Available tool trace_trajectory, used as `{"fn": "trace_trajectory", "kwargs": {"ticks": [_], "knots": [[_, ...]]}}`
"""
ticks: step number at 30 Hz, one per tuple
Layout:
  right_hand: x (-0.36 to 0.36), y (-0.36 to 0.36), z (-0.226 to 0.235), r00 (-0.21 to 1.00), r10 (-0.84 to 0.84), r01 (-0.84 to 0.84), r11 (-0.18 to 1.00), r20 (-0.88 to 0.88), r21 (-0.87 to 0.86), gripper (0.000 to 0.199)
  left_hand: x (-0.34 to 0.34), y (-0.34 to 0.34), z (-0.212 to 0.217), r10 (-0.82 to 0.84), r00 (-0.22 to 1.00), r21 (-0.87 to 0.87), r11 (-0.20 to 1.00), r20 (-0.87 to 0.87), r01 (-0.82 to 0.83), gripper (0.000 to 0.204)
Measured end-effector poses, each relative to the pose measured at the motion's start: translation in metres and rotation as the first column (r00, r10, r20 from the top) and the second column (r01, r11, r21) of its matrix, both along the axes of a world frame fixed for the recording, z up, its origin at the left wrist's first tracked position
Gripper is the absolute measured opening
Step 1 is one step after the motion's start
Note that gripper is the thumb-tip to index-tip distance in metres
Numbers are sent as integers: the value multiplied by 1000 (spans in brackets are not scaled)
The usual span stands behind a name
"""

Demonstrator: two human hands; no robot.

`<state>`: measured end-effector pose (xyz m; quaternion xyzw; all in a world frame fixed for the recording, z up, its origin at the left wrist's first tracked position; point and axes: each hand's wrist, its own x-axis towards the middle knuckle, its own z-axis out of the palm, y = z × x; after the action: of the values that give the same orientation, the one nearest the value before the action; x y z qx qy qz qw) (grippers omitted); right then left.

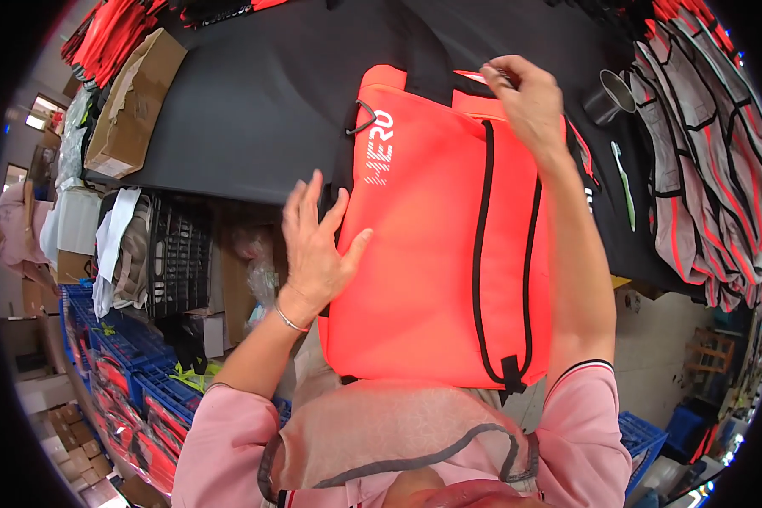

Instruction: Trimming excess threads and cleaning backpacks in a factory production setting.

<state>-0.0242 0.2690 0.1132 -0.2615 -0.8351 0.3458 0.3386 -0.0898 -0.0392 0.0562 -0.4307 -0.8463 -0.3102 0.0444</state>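
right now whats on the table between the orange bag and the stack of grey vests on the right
In the head view, a metal cup and a green-handled tool lie on the black table between the orange bag and the grey vests.

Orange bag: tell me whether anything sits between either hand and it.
Nothing visible does. The left hand lies flat against the left edge of the orange bag, fingers spread. The right hand pinches the bag's top edge. The steel cup and green-handled tool lie off to the right on the black table.
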Motion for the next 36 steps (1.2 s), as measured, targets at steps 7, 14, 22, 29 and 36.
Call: {"fn": "trace_trajectory", "kwargs": {"ticks": [7, 14, 22, 29, 36], "knots": [[-12, -16, -79, 963, -140, 174, 976, 231, -134, 18, -72, 123, 29, -232, 848, 166, 923, -477, 346, 21], [1, -12, -101, 980, -198, 188, 926, 2, -328, 12, -96, 131, -28, -426, 802, 15, 880, -420, 475, 15], [1, -22, -104, 983, -151, 99, 916, -105, -389, 10, -121, 161, 1, -55, 996, -92, 995, -67, 49, 28], [5, -25, -96, 994, -86, 49, 912, -73, -408, 8, -138, 166, 30, -42, 871, -334, 913, 490, 232, 25], [-12, -20, -73, 993, 44, -18, 972, 108, -234, 23, -136, 166, 11, 6, 834, -260, 951, 552, 166, 48]]}}
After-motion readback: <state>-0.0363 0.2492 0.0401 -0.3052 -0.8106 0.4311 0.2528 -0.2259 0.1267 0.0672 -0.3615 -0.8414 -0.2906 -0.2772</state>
